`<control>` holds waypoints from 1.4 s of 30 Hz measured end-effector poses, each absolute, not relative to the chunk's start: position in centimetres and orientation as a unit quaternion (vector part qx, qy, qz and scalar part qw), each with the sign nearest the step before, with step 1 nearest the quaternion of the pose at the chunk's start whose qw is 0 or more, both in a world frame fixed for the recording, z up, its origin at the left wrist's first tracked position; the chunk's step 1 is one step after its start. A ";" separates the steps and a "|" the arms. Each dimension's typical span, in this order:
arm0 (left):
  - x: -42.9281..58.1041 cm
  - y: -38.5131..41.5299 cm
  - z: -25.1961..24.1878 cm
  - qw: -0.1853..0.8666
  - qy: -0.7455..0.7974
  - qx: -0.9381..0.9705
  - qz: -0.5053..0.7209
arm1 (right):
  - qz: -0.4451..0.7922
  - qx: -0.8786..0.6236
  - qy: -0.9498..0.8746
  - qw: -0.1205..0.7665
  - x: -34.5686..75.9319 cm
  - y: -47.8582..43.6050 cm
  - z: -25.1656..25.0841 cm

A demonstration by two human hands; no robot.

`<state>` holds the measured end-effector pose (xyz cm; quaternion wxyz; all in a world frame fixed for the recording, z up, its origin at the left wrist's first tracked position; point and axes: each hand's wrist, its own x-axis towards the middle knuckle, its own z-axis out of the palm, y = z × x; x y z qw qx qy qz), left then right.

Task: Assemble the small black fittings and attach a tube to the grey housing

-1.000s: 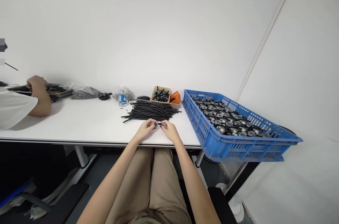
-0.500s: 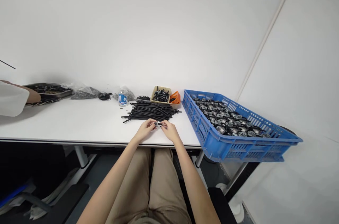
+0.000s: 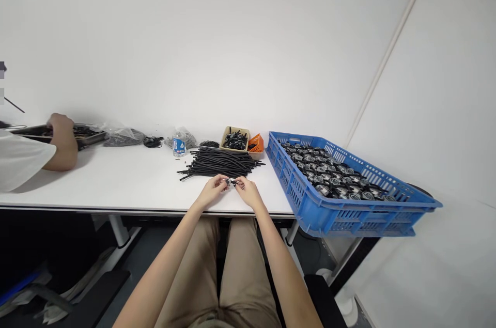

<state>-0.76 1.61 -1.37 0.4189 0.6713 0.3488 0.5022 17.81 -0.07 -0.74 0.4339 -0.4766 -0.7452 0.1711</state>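
My left hand (image 3: 213, 190) and my right hand (image 3: 248, 191) meet over the white table (image 3: 127, 183) near its front edge. Both pinch one small black and silver part (image 3: 230, 182) between their fingertips. Just beyond the hands lies a heap of black tubes (image 3: 220, 162). Behind that stand a tan box of black fittings (image 3: 235, 139) and a small orange basket (image 3: 256, 142).
A blue crate (image 3: 310, 204) full of round black and silver parts overhangs the table's right end. A water bottle (image 3: 179, 143), clear bags and black rings lie along the back. At far left a co-worker's hand (image 3: 62, 126) rests on a dark tray (image 3: 83, 134).
My hands stay put on the small part. The co-worker's hand, drawn back half a second ago, is over the dark tray again.
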 end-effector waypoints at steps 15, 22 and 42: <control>-0.7 1.1 -0.9 0.413 0.352 0.676 0.499 | 0.169 -0.474 -0.750 0.429 17.8 -0.3 -0.6; -0.7 1.1 -1.0 0.421 0.350 0.670 0.502 | 0.168 -0.476 -0.747 0.432 17.9 0.0 -0.9; -0.6 1.2 -1.2 0.423 0.348 0.670 0.501 | 0.175 -0.474 -0.746 0.434 17.9 -0.1 -0.8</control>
